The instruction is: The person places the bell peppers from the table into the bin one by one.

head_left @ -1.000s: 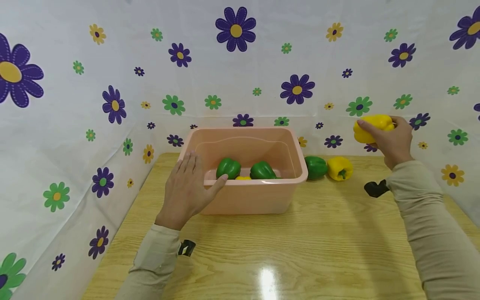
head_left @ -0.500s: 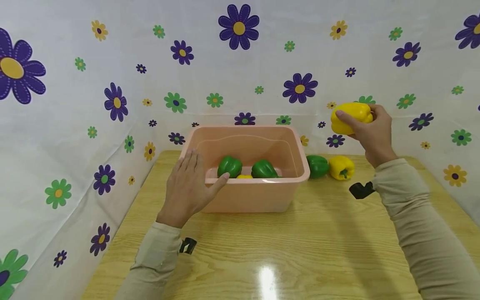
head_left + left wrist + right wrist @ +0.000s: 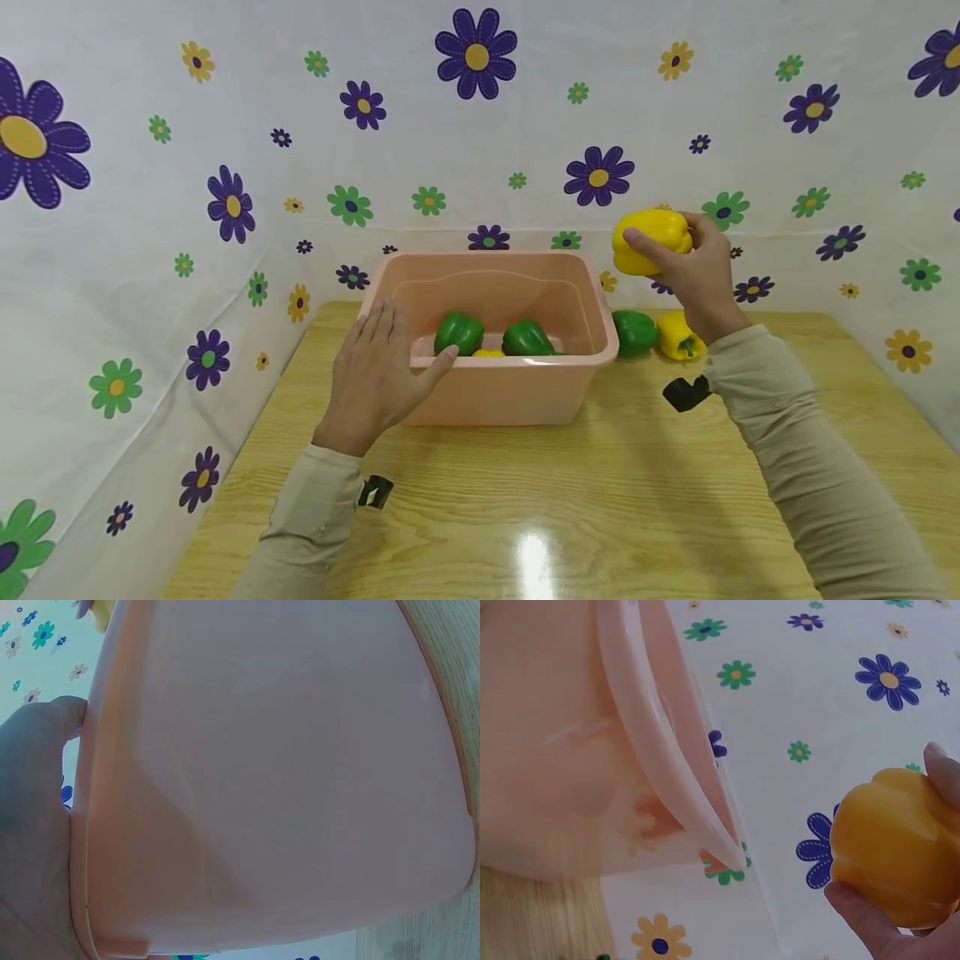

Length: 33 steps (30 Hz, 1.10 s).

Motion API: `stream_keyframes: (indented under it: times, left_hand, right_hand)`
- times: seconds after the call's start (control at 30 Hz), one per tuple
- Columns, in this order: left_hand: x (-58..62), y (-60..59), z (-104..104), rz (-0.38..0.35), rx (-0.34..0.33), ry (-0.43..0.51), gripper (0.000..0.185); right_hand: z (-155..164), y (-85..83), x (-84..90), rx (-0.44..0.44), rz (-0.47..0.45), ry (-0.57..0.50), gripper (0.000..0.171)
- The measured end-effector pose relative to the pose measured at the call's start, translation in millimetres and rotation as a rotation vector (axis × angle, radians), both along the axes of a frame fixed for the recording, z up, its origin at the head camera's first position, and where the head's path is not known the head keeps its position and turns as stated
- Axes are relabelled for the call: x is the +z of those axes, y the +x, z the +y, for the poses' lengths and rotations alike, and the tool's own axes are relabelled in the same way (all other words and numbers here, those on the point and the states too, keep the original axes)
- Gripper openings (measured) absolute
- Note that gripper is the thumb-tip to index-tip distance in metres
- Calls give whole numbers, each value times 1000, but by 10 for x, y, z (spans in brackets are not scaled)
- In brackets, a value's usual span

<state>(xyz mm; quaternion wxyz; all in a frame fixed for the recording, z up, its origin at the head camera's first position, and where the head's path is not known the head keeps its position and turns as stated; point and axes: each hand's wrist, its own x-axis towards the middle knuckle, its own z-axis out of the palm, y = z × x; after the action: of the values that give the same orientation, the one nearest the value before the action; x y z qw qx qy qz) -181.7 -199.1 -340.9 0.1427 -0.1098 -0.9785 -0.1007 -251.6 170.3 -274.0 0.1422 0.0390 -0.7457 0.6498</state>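
My right hand [image 3: 701, 271] grips a yellow bell pepper [image 3: 651, 242] in the air, to the right of a pink plastic bin [image 3: 495, 392] and higher than its rim. In the right wrist view, thumb and fingers hold the yellow bell pepper [image 3: 892, 844] from both sides. My left hand [image 3: 372, 375] rests with straight fingers on the bin's near left corner, thumb along the front rim. The left wrist view shows that hand [image 3: 34, 765] at the rim of the bin [image 3: 300, 765]. Inside the bin lie two green bell peppers [image 3: 459, 334] and part of a yellow one [image 3: 489, 353].
Against the bin's right side, a green bell pepper [image 3: 634, 333] and a yellow bell pepper [image 3: 678, 337] lie on the wooden table [image 3: 465, 508]. Behind stands a white flowered cloth backdrop [image 3: 480, 142], which also runs along the left and right sides.
My right hand has carried the yellow bell pepper leftward, closer to the bin. The left hand stays on the rim, and the bin and other peppers have not moved.
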Motion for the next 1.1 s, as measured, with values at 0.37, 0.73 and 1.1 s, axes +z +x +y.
stream_keyframes:
  times: [0.37, 0.73, 1.1]
  left_hand:
    - [-4, -7, 7, 12, -3, -9, 106]
    - [-5, -2, 26, 15, 0, -14, 105]
    - [-8, -10, 18, 10, 0, -26, 106]
  right_hand:
    - [-217, -2, -163, 102, -45, -59, 80]
    - [-379, 32, -374, 180, -71, 5, 72]
    - [-382, 15, -467, 246, -26, -38, 67]
